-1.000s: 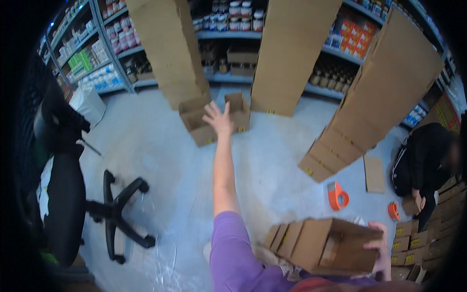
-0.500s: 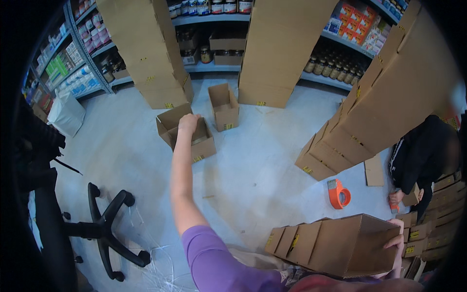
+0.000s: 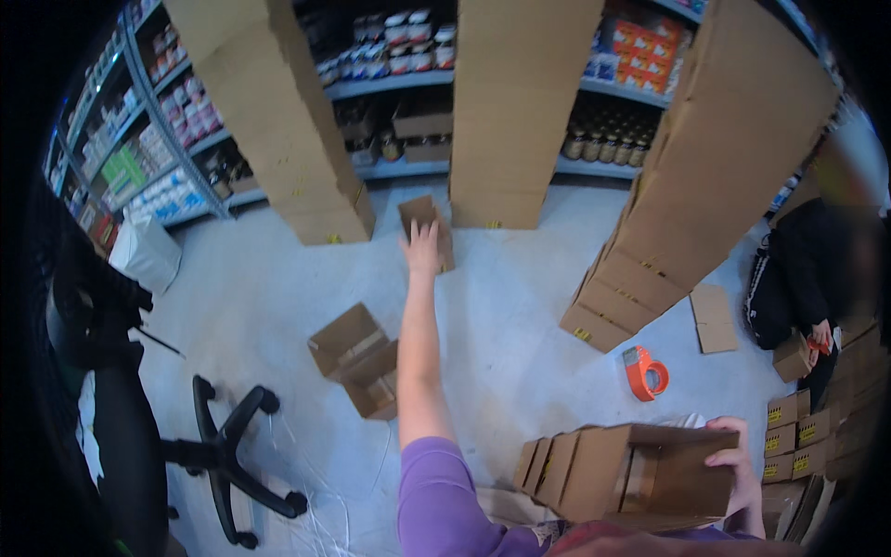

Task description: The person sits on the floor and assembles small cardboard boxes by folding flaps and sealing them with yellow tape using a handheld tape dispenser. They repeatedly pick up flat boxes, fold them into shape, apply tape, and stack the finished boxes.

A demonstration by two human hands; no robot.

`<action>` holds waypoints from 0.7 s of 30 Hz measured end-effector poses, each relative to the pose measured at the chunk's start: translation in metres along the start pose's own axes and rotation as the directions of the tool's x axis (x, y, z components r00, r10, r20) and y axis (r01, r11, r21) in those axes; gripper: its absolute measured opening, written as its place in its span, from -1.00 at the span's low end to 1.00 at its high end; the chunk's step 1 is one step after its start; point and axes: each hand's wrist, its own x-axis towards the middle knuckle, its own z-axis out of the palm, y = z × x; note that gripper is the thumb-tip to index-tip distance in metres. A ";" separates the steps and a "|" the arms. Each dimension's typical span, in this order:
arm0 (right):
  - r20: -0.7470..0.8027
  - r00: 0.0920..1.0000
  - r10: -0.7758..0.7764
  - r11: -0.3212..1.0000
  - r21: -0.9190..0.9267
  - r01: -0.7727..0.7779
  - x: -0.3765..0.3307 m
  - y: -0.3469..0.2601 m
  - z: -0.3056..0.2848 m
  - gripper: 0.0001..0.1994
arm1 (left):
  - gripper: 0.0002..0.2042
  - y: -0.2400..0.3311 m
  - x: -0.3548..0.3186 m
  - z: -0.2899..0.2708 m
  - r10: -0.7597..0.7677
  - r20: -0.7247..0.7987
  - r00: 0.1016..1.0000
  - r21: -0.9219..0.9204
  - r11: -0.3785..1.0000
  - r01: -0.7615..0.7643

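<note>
My left hand (image 3: 422,245) reaches far forward, its fingers spread over the open top of a small cardboard box (image 3: 445,251). Whether the fingertips press on that box's wall cannot be made out. Nearer, beside my left forearm, open cardboard boxes (image 3: 348,342) lie tilted on the floor, one against another. At the lower right, my right hand (image 3: 733,455) is closed round the edge of a row of nested open cardboard boxes (image 3: 594,473), held sideways against my body. The thumb side of that hand is partly hidden.
Tall cardboard stacks (image 3: 520,121) stand before the stocked shelves (image 3: 399,82). An orange tape dispenser (image 3: 646,374) and a flat cardboard piece (image 3: 713,318) lie on the floor. A black chair base (image 3: 223,450) stands at left. A co-worker (image 3: 803,269) in black handles a small box at right.
My left hand has left the nearer box and moved forward to the small far box. The nearer boxes have come closer and tipped over. The right hand still holds its row.
</note>
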 end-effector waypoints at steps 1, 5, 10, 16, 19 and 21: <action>0.034 0.998 -0.061 0.997 0.046 0.059 0.001 0.009 0.000 -0.25 | -0.49 -0.014 -0.001 0.014 -0.084 0.123 0.989 0.037 0.996 0.080; 0.054 0.976 -0.209 0.967 0.157 0.199 -0.002 0.015 0.007 0.01 | -0.71 -0.010 -0.007 0.002 -0.013 0.139 0.990 0.114 0.993 -0.003; 0.073 0.958 -0.276 0.956 0.128 0.265 -0.003 0.001 0.002 0.21 | -0.79 0.045 -0.048 -0.199 0.268 -0.307 0.913 -0.329 0.871 -0.366; -0.183 0.884 -0.430 0.769 0.439 0.465 0.023 0.021 -0.026 0.34 | -0.84 0.060 -0.120 -0.455 0.640 -0.235 0.731 -0.749 0.361 -0.556; -0.416 0.843 -0.341 0.661 0.532 0.529 0.078 -0.020 -0.063 0.38 | -0.98 0.109 -0.136 -0.529 0.860 -0.268 0.435 -0.705 0.133 -0.697; -0.295 0.862 -0.412 0.749 0.430 0.505 0.084 -0.041 -0.087 0.24 | -0.97 0.150 -0.146 -0.557 0.898 -0.307 0.314 -0.670 0.030 -0.741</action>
